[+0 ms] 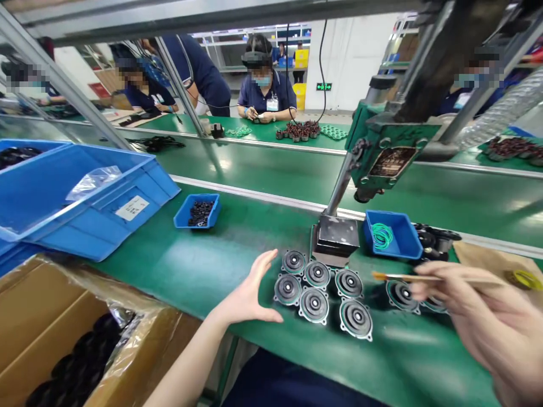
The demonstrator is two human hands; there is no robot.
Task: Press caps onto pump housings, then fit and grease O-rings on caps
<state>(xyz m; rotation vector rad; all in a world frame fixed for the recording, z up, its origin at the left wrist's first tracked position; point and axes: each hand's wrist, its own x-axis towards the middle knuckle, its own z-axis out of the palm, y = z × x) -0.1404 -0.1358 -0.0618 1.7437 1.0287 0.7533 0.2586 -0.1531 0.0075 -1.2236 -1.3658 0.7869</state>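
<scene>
Several round metal housings (314, 305) with dark ringed centres stand close together on the green bench. My left hand (251, 291) is at their left side, fingers and thumb spread apart and holding nothing. Whether its fingertips touch the nearest housing I cannot tell. In my right hand (470, 311) is a thin paintbrush (409, 277), held nearly level with its orange-tan tip pointing left. That tip hovers above the bench, right of the group. Two or more further housings (401, 295) sit under the right hand, which partly covers them.
A green press (386, 152) rises behind the housings over a dark metal block (337, 232). Blue bins hold green rings (382, 236) and small black parts (201, 213). A large blue crate (139, 198) and an open cardboard box (144, 345) stand left. Co-workers sit opposite.
</scene>
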